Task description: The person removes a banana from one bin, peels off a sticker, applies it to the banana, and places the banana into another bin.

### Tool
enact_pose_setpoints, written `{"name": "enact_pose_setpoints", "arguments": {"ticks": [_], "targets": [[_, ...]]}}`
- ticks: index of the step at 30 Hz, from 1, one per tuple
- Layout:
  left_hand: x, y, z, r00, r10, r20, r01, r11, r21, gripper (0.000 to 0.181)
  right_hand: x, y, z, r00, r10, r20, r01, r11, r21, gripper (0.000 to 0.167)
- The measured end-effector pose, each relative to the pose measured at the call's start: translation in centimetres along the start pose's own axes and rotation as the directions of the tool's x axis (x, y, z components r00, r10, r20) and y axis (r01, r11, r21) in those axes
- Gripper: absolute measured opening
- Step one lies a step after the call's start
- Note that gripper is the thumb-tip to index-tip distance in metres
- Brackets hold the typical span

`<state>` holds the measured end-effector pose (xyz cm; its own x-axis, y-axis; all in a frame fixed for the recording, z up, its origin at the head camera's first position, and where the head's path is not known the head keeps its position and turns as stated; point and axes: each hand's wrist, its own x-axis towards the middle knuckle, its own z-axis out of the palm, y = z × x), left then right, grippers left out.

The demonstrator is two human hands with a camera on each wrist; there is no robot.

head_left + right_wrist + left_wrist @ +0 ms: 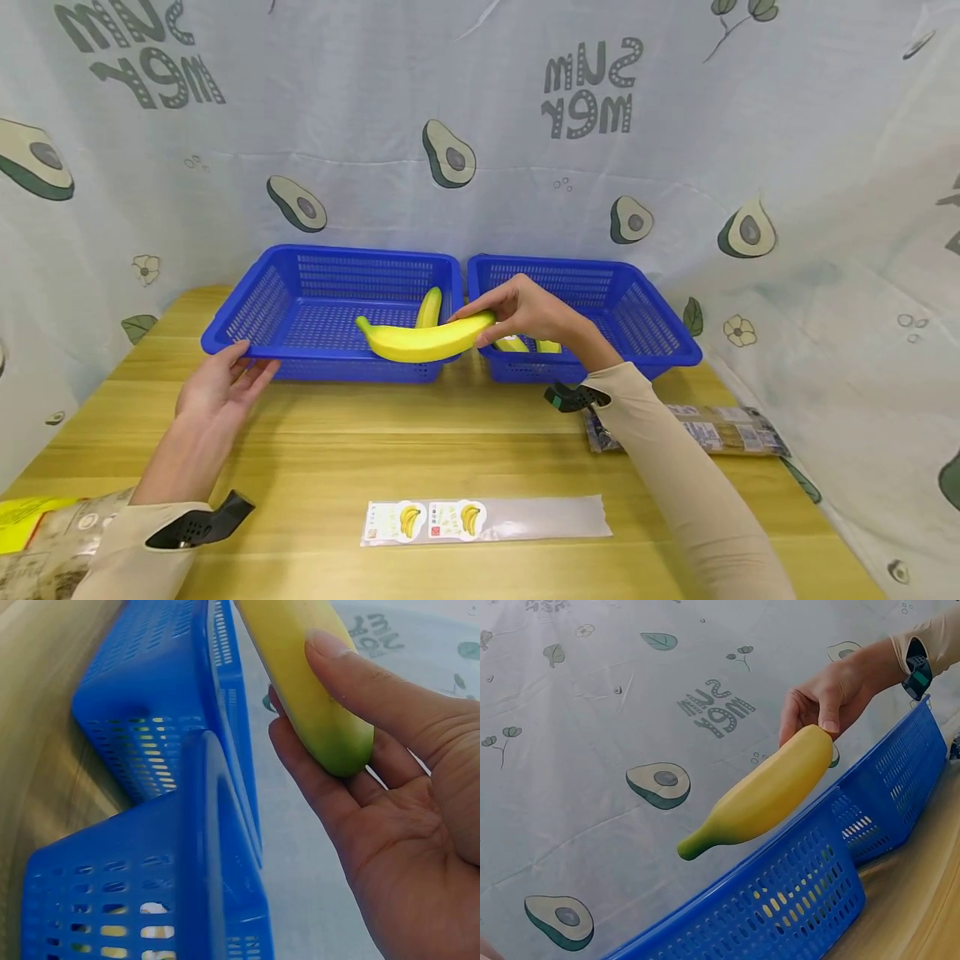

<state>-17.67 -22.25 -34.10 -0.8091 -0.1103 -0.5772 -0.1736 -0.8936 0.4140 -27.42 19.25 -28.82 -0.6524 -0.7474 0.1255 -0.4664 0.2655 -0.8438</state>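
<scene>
1. Above the left basket's (337,369) front rim: one banana (420,342), its end pinched in our right hand (525,312).
2. Inside that basket, partly screened: second banana (428,307).
3. Front-left rim: held by our left hand (217,387).
4. Right basket (517,370): bananas within; we block some of it.
5. Nearer us: sticker strip (547,518); packet (738,433), part-covered by our right sleeve (678,467).
6. Behind both baskets: avocado-print curtain (360,100).
</scene>
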Motion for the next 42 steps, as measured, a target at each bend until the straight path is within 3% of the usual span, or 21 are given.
{"name": "enact_pose_setpoints", "arguments": {"ticks": [6,10,12,15,18,22,26,28,31,32,36,40,42], "targets": [[-0.4,-0.8,0.3,0.995,-0.057,0.08,0.049,0.994,0.094,0.055,-1.1,0.6,0.2,1.0,0.001,-0.005,-0.001,0.998,0.057,0.041],[-0.8,-1.9,0.8,0.985,-0.106,0.137,0.075,0.973,0.218,0.069,-1.9,1.0,0.4,1.0,0.017,-0.016,-0.016,0.996,0.091,0.041],[-1.0,-2.8,0.8,0.975,-0.122,0.183,0.064,0.954,0.293,0.065,-2.3,1.2,0.4,1.0,0.021,-0.018,-0.019,0.994,0.11,0.042],[-1.4,-4.3,0.6,0.947,-0.134,0.292,0.003,0.912,0.411,0.041,-2.9,1.4,0.5,1.0,0.019,-0.015,-0.017,0.991,0.134,0.043],[-1.5,-5.8,0.3,0.908,-0.153,0.389,-0.071,0.861,0.504,0.019,-3.2,1.6,0.6,1.0,0.012,-0.011,-0.01,0.986,0.167,0.044],[-1.5,-7.6,0.1,0.873,-0.183,0.452,-0.137,0.797,0.589,0.015,-3.8,1.7,0.8,1.0,0.004,-0.022,0.0,0.987,0.163,0.044],[-1.7,-9.5,-0.2,0.856,-0.197,0.477,-0.218,0.7,0.68,0.013,-4.3,1.9,0.9,0.999,0.002,-0.032,0.004,0.986,0.168,0.044],[-1.9,-10.5,-0.2,0.852,-0.207,0.481,-0.262,0.627,0.734,0.015,-4.5,2.0,1.1,0.999,0.004,-0.036,0.003,0.982,0.189,0.044],[-2.3,-11.7,-0.3,0.85,-0.227,0.475,-0.309,0.516,0.799,0.034,-4.7,2.2,1.3,0.999,0.006,-0.043,0.003,0.979,0.202,0.046],[-2.4,-12.1,-0.4,0.844,-0.24,0.48,-0.327,0.48,0.814,0.042,-4.8,2.2,1.4,0.999,0.004,-0.048,0.005,0.98,0.2,0.046],[-2.9,-13.2,-0.7,0.833,-0.275,0.481,-0.376,0.357,0.855,0.047,-5.5,2.2,1.9,0.999,0.005,-0.053,0.005,0.981,0.192,0.046],[-3.3,-13.9,-1.2,0.79,-0.306,0.532,-0.482,0.226,0.846,0.041,-6.3,2.3,2.3,0.999,0.01,-0.051,0.0,0.979,0.206,0.045],[-3.5,-14.2,-1.3,0.758,-0.314,0.572,-0.544,0.18,0.819,0.038,-6.6,2.5,2.6,0.999,-0.005,-0.038,0.013,0.977,0.213,0.045]]}}
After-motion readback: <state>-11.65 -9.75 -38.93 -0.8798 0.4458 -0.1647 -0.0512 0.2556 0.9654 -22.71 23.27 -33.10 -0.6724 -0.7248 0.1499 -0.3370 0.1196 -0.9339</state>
